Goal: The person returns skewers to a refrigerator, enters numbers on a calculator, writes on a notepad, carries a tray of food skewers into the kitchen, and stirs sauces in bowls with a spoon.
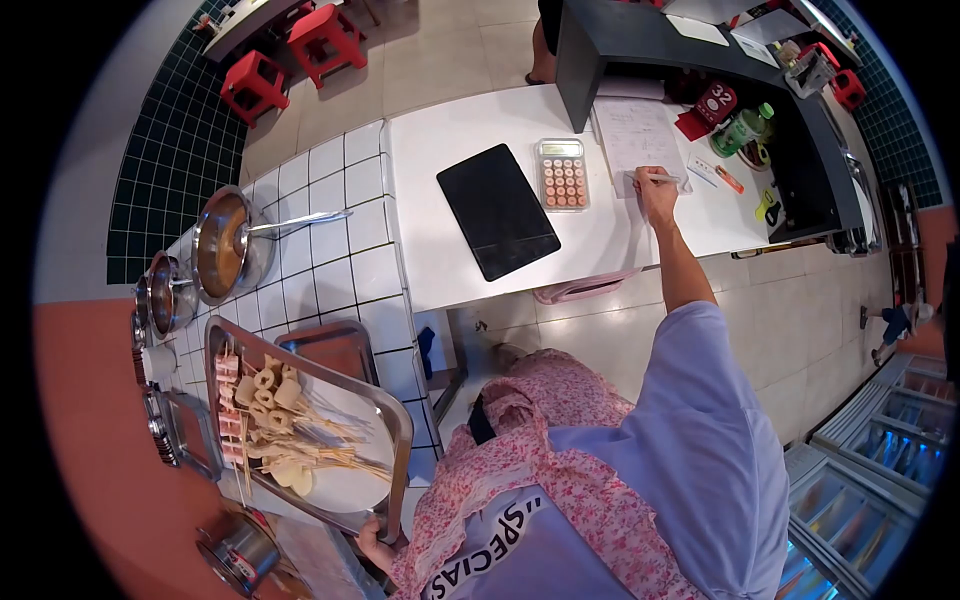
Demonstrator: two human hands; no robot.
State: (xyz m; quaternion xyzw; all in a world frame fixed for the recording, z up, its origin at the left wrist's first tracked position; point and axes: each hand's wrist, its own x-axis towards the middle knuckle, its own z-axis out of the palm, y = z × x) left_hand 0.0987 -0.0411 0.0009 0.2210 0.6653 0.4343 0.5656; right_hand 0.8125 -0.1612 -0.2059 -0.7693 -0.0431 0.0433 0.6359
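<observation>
My right hand (655, 193) is closed around a white pen (664, 178) over a written sheet of paper (637, 135) on the white counter. Left of the sheet lie a calculator (563, 175) with pink keys and a black tablet (498, 212). At the lower left, my left hand (377, 545) grips the near corner of a metal tray (398, 440). The tray is tilted and holds several skewers of food (270, 400) on white paper.
Metal bowls (222, 245) stand on the tiled counter (365, 220), with an empty tray (335, 350) beside the skewers. A green bottle (742, 130) and red number sign (712, 105) are by the dark shelf (810, 180). Red stools (327, 42) and a person's leg (543, 55) are beyond.
</observation>
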